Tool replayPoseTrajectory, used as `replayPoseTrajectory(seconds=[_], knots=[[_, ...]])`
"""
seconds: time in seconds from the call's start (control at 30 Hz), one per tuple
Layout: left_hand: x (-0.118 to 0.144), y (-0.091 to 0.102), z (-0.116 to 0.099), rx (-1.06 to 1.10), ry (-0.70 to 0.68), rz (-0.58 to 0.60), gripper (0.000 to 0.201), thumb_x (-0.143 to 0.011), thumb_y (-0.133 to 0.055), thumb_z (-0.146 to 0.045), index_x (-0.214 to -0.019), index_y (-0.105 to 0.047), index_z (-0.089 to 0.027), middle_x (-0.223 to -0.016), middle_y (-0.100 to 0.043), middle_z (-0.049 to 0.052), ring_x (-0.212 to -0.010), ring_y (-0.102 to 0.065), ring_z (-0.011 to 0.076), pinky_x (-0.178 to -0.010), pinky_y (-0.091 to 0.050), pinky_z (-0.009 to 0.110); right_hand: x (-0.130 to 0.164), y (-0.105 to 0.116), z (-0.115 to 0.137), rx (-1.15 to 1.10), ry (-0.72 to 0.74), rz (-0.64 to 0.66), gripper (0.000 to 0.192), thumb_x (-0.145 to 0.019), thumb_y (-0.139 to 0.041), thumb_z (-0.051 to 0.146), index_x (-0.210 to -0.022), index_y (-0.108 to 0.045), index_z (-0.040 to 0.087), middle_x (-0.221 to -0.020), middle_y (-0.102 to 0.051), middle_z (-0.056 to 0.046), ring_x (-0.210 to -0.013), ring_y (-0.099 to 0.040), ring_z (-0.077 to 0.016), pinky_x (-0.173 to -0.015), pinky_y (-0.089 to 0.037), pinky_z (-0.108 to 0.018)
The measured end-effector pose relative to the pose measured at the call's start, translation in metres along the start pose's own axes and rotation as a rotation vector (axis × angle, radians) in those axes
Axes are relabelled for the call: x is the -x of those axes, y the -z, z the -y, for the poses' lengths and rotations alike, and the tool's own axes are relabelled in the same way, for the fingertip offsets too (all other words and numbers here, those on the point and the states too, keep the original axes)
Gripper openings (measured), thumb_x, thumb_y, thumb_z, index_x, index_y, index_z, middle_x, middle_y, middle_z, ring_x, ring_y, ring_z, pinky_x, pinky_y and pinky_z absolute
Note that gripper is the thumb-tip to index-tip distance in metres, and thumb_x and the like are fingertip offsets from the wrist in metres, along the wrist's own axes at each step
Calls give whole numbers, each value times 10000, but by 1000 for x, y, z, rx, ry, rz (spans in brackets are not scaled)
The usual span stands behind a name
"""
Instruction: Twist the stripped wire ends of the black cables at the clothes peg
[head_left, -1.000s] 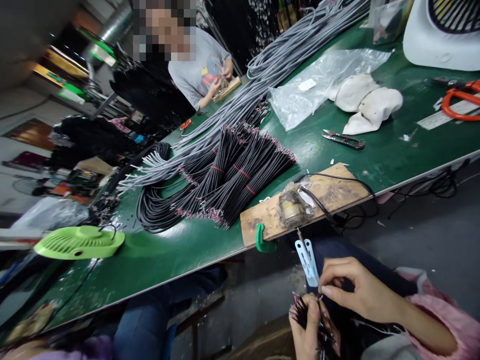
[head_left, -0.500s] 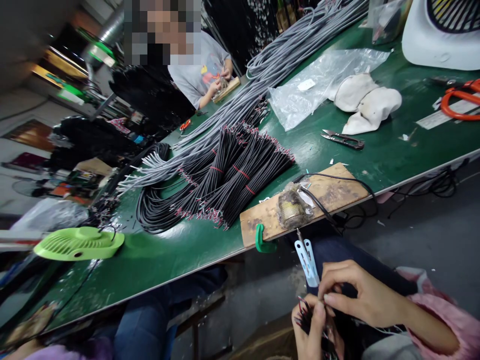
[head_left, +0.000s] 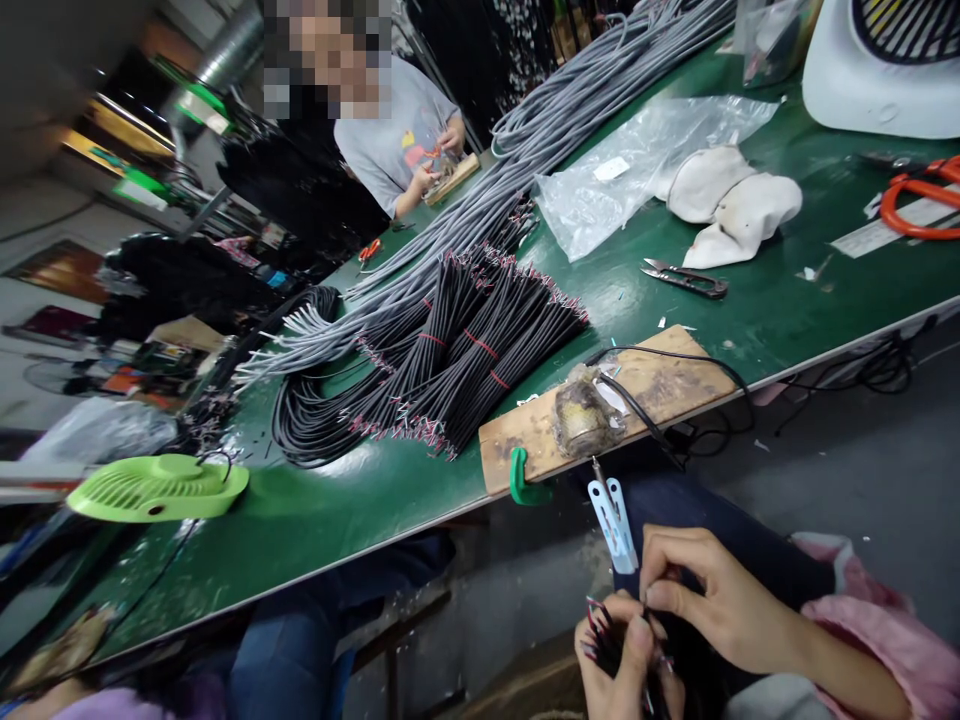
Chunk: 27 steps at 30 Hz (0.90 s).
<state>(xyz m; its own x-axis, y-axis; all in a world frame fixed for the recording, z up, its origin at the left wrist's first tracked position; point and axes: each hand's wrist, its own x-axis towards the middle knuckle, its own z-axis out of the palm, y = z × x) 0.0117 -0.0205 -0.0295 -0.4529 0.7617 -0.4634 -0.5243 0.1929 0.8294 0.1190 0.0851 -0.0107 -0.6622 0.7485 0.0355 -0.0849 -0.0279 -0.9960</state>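
Down below the worktop's (head_left: 315,520) near edge, our left hand (head_left: 619,670) clamps a bundle of thin black wires with red tips (head_left: 604,640); our right hand (head_left: 709,600) pinches one strand. Light, floppy stuff, best gripped near the tips.

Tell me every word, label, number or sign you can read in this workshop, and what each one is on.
No text can be read here.
White label inside the clear plastic bag: too small and blurred.
Paper strip under the orange scissors: no print can be made out.
Print on the co-worker's grey shirt: a picture, any lettering blurred.
Glowing signs in the far background: blurred.
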Motion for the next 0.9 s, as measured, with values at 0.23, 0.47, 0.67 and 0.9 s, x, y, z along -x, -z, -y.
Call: replayPoseTrajectory(seconds=[0.23,0.47,0.67,0.9], knots=[[4,-19,-23,136,-93,-101,254,-635,-875,-395,-611,-729,-189,-439,-596,-30,-365,-464,13,-423,-406,72,3,-5,3,-44,134,-69,272,-925,-564,307,-705,-615,156,-668,-589,-33,-661,-538,-162,-635,-419,-283],[4,-11,-24,-3,-137,-64,414,-692,-811,-468,-501,-621,-154,-381,-438,-46,-318,-242,18,-332,-258,138,2,0,5,-49,189,-75,173,-897,-591,212,-767,-687,151,-672,-626,-39,-658,-552,-162,-644,-431,-301],[0,-7,-16,51,-121,35,409,-733,-775,-450,-496,-618,-155,-381,-404,-55,-301,-198,13,-320,-168,153,2,2,6,-85,202,-25,160,-906,-624,260,-853,-735,157,-730,-677,-62,-725,-599,-180,-675,-451,-307],[3,-17,-26,28,-126,29,316,-694,-816,-421,-528,-689,-184,-414,-512,-35,-272,-402,36,-282,-240,139,5,1,11,-36,184,-36,204,-940,-562,264,-846,-702,150,-745,-646,-63,-724,-589,-177,-671,-443,-299]])
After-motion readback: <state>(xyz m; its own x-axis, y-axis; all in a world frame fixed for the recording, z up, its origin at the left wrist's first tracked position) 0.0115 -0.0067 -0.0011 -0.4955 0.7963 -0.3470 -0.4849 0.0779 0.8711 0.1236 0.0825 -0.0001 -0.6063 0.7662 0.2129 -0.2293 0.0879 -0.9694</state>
